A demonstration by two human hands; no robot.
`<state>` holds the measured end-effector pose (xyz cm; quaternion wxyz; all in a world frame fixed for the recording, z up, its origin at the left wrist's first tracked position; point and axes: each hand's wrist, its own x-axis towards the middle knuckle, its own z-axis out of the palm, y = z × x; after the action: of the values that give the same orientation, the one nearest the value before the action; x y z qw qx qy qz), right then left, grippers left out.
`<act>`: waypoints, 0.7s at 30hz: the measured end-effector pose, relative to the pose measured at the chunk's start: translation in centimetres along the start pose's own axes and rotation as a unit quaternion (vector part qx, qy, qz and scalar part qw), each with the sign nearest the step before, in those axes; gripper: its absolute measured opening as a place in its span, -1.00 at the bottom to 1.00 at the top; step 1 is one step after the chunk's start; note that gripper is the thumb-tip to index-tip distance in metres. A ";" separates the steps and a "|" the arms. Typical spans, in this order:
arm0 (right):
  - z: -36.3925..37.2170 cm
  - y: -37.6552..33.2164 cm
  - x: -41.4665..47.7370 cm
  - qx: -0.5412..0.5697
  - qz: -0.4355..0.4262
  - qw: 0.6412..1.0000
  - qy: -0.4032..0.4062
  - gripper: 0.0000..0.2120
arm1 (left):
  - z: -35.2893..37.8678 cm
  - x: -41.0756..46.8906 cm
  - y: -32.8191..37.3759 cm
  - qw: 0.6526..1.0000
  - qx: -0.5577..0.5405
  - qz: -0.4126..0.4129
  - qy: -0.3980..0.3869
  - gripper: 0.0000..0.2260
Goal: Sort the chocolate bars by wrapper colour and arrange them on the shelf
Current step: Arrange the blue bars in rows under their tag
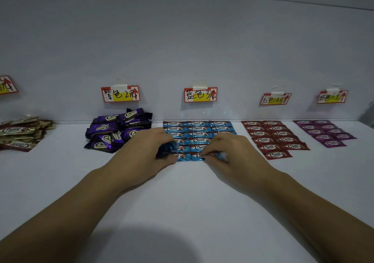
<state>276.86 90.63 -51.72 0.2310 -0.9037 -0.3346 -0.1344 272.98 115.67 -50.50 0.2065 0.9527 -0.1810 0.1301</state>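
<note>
Chocolate bars in glossy blue wrappers lie flat in neat rows at the middle of the white shelf, under a red-and-yellow paper price tag taped to the back wall. The left hand is curled round a small bundle of blue bars at the grid's front left corner, covering several bars beneath it. The right hand, fingers bent, pinches a single blue bar at the right end of the front row. This bar seems to rest on the shelf, though the fingers hide its far end. Left of the grid sits a loose heap of dark purple bars, and beyond it gold-wrapped bars cut off by the frame edge. To the right lie flat rows of red bars, then magenta bars.
</note>
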 end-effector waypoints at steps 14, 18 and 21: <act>-1.6 -2.2 0.6 0.372 0.025 0.924 0.084 -0.86 | 1.3 -0.1 5.0 0.833 -0.542 -0.114 -0.019 -0.41; -1.7 -1.9 0.9 0.353 0.037 0.932 0.070 -0.96 | 1.8 -0.1 4.6 0.821 -0.555 -0.125 -0.054 -0.42; -2.1 -2.0 0.9 0.377 0.059 0.921 0.080 -0.93 | 1.6 0.2 4.8 0.819 -0.557 -0.128 -0.050 -0.51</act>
<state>276.04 91.34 -48.88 0.5876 -0.7544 -0.2872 -0.0562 271.48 110.82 -50.19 0.7077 0.6947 -0.1087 -0.0686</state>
